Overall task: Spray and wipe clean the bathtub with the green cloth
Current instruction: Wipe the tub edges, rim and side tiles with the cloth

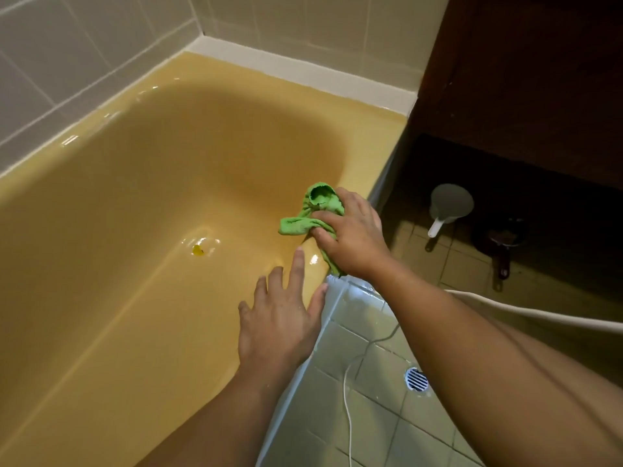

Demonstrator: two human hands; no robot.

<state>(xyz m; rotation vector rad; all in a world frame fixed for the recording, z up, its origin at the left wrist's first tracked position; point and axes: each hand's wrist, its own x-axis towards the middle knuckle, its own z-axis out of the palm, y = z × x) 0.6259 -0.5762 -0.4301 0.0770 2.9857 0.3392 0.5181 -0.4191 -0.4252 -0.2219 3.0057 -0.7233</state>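
Observation:
A yellow bathtub (pixel 141 183) fills the left and middle of the head view, with its drain (pixel 199 250) at the bottom. My right hand (pixel 350 237) grips a crumpled green cloth (pixel 315 210) on the tub's near rim, close to the right corner. My left hand (pixel 279 318) rests flat on the same rim just below, fingers spread and straight, holding nothing. No spray bottle is in view.
Tiled walls (pixel 67 62) border the tub at left and back. Right of the tub is a wet tiled floor (pixel 371 392) with a floor drain (pixel 416 379), a white cord (pixel 347 399), a white hose (pixel 526 310), a grey ladle-like scoop (pixel 450 203) and a dark cabinet (pixel 522 79).

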